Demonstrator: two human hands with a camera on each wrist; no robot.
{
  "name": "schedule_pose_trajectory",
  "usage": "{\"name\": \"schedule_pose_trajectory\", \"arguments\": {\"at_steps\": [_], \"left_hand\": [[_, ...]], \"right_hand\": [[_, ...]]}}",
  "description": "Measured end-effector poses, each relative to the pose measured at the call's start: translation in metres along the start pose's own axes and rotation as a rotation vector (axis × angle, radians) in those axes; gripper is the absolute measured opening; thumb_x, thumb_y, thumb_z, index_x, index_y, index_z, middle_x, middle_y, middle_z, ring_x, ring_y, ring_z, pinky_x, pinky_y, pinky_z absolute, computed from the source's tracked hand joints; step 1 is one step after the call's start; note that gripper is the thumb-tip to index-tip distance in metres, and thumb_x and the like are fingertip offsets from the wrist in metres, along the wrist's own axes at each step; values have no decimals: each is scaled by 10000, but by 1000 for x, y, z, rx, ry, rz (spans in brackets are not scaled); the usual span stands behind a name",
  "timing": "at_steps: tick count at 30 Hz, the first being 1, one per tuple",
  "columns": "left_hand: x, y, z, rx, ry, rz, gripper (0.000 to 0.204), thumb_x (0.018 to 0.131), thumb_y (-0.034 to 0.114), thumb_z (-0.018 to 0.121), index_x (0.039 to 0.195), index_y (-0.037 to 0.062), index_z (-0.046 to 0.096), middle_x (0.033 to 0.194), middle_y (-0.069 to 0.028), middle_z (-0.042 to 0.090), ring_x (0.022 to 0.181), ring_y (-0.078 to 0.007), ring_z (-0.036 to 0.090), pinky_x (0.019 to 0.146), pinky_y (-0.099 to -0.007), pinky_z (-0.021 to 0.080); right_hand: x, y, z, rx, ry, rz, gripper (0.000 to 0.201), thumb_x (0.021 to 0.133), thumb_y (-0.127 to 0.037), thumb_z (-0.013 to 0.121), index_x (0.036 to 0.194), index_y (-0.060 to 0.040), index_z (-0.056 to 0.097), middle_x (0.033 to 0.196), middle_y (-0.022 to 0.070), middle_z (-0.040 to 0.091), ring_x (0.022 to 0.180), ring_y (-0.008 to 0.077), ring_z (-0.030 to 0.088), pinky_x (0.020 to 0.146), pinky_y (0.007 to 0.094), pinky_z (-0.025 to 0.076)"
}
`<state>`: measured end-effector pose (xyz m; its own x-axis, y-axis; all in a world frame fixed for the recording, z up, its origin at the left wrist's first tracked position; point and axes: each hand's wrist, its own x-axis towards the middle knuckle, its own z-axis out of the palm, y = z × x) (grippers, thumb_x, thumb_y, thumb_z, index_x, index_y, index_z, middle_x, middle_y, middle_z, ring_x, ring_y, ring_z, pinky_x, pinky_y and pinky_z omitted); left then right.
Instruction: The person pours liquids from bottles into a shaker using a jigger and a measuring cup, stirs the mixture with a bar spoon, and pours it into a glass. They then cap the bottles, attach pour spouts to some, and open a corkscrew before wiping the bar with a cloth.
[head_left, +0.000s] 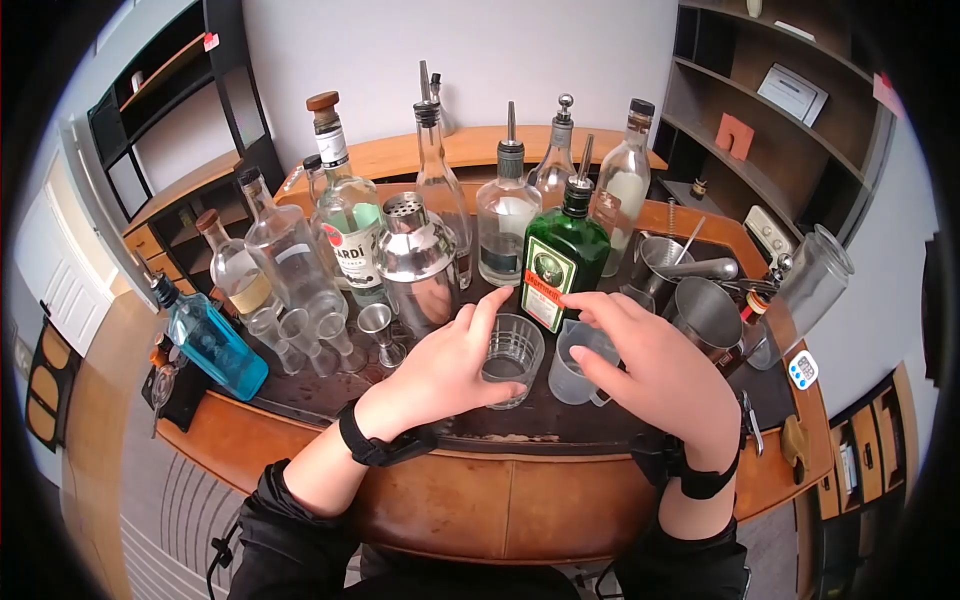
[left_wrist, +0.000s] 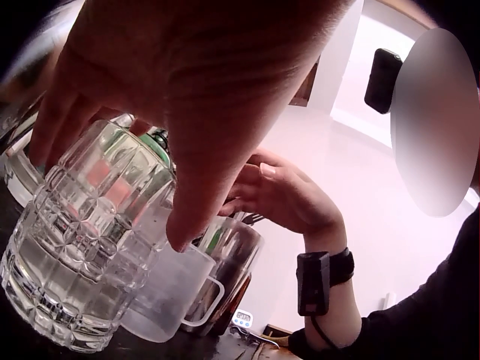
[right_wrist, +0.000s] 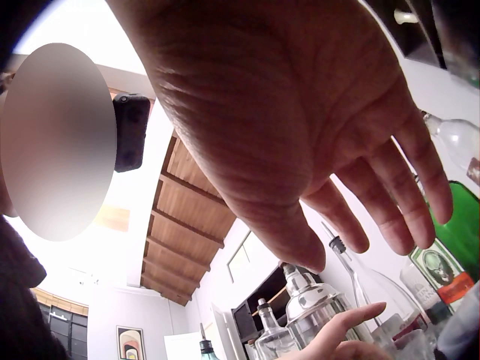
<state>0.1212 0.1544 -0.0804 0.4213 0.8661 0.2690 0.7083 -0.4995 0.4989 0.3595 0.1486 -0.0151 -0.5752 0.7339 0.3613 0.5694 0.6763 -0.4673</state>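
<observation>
A cut-glass tumbler (head_left: 513,358) stands near the front of the dark bar mat (head_left: 460,425). My left hand (head_left: 440,362) is around its left side, thumb in front and fingers behind, and the left wrist view shows the thumb (left_wrist: 182,217) off the glass. Just right of the tumbler is a frosted plastic measuring cup (head_left: 573,378) with a handle. Over this cup my right hand (head_left: 655,365) hovers with fingers spread and nothing in it. Behind both vessels rises a green square bottle (head_left: 585,240) with an orange-and-white label and a pourer.
A metal cocktail shaker (head_left: 420,265) and several small jiggers (head_left: 376,322) stand to the left. Clear bottles (head_left: 430,170) line the back, and a blue bottle (head_left: 215,345) leans at far left. Metal tins (head_left: 705,315), a glass jar (head_left: 815,275) and a timer (head_left: 802,370) are on the right.
</observation>
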Motion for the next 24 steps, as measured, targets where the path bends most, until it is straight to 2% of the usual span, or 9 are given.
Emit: {"name": "schedule_pose_trajectory", "arguments": {"at_steps": [18, 21, 23, 24], "left_hand": [[1, -1, 2, -45, 2, 20, 966, 732, 293, 821, 1459, 23, 246, 1312, -244, 480, 1148, -349, 562, 976, -404, 461], [-3, 9, -5, 24, 4, 23, 894, 759, 287, 800, 1446, 31, 289, 1318, -232, 488, 1150, -361, 562, 971, -407, 465], [-10, 23, -23, 204, 88, 148, 748, 781, 275, 780, 1385, 31, 414, 1287, -207, 527, 1153, -374, 559, 958, -400, 471], [-15, 42, -56, 103, 144, 117, 586, 792, 229, 763, 1290, 26, 529, 1247, -160, 573, 1136, -318, 578, 936, -372, 479]], "right_hand": [[0, -1, -4, 17, 2, 3, 384, 922, -184, 584, 1266, -33, 506, 1035, 195, 597, 976, 389, 599, 820, 431, 482], [1, 7, -1, 26, 11, -12, 376, 926, -191, 577, 1261, -34, 507, 1026, 196, 595, 970, 391, 598, 820, 439, 479], [2, 6, -5, 28, 23, -1, 371, 926, -193, 575, 1255, -34, 508, 1023, 197, 595, 965, 390, 599, 820, 439, 479], [-3, 7, -8, 33, 37, 24, 366, 927, -196, 573, 1249, -34, 508, 1020, 199, 595, 961, 389, 599, 821, 440, 478]]}}
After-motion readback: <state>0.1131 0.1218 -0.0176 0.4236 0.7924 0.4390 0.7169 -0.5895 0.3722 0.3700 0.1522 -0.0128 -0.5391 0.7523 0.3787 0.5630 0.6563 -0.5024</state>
